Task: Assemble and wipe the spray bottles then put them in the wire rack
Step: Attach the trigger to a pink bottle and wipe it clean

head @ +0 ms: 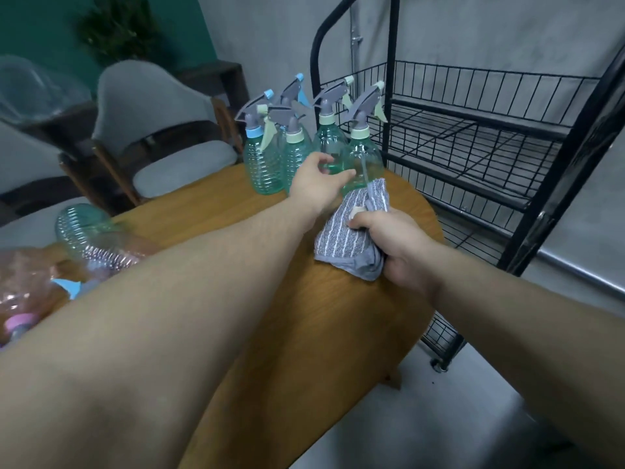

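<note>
Reaching across the wooden table [304,333], the left hand [316,187] sits at the nearest spray bottle [363,154], fingers loosely curled and thumb spread toward its green body, touching or just short of it, cannot tell which; nothing clearly gripped; right hand [395,245] fisted tight around a grey striped cloth [351,228], cloth's upper end against the base of that same bottle; four more assembled spray bottles [270,147] stand upright just behind and left, grey trigger heads, blue or pale green collars; black wire rack [473,137] stands beside the table's far right edge, shelves bare; one clear ribbed bottle body [84,225] lies on its side at the table's left, near pinkish bottles [23,292], blurred; grey chair [152,130] behind the table.
</note>
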Available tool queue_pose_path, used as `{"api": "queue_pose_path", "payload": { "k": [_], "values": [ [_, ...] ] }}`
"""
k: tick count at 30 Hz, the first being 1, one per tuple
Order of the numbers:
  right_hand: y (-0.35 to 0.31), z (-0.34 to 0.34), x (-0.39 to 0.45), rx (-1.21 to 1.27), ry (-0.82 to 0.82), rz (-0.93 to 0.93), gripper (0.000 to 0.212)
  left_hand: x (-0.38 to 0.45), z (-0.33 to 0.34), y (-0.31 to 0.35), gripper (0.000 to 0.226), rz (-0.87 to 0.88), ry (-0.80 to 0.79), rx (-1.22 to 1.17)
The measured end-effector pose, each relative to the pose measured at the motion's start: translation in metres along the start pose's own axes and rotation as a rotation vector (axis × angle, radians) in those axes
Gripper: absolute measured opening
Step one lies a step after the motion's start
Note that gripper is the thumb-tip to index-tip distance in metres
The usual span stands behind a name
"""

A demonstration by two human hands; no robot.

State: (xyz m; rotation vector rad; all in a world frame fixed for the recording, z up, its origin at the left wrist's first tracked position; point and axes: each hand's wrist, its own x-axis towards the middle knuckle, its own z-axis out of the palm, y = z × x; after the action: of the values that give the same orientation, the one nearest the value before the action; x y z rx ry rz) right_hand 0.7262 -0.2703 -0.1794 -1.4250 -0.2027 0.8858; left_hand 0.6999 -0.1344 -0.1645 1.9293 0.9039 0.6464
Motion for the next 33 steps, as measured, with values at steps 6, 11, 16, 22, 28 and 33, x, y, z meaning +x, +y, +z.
{"api": "queue_pose_path", "payload": {
  "k": [6,11,16,22,28,33],
  "values": [
    [-0.009,0.034,-0.049,0.044,-0.064,-0.010,0.026,-0.047,-0.073,-0.009,0.009,0.052,-0.033,0.040],
    [-0.003,0.065,-0.089,0.002,-0.144,-0.010,0.027,-0.096,-0.140,-0.018,0.006,0.051,-0.061,0.156],
    [0.007,0.091,-0.124,-0.082,-0.239,-0.003,0.013,-0.139,-0.197,-0.039,0.007,0.037,-0.005,0.260],
    [0.021,0.117,-0.152,-0.140,-0.301,0.013,0.022,-0.183,-0.249,-0.069,0.039,-0.165,0.127,0.410],
    [0.027,0.131,-0.164,-0.173,-0.305,0.000,0.014,-0.207,-0.267,-0.081,0.109,-0.514,0.162,0.546],
    [0.030,0.140,-0.163,-0.211,-0.304,0.013,0.012,-0.222,-0.269,-0.088,0.105,-0.615,0.097,0.248]
  ]
}}
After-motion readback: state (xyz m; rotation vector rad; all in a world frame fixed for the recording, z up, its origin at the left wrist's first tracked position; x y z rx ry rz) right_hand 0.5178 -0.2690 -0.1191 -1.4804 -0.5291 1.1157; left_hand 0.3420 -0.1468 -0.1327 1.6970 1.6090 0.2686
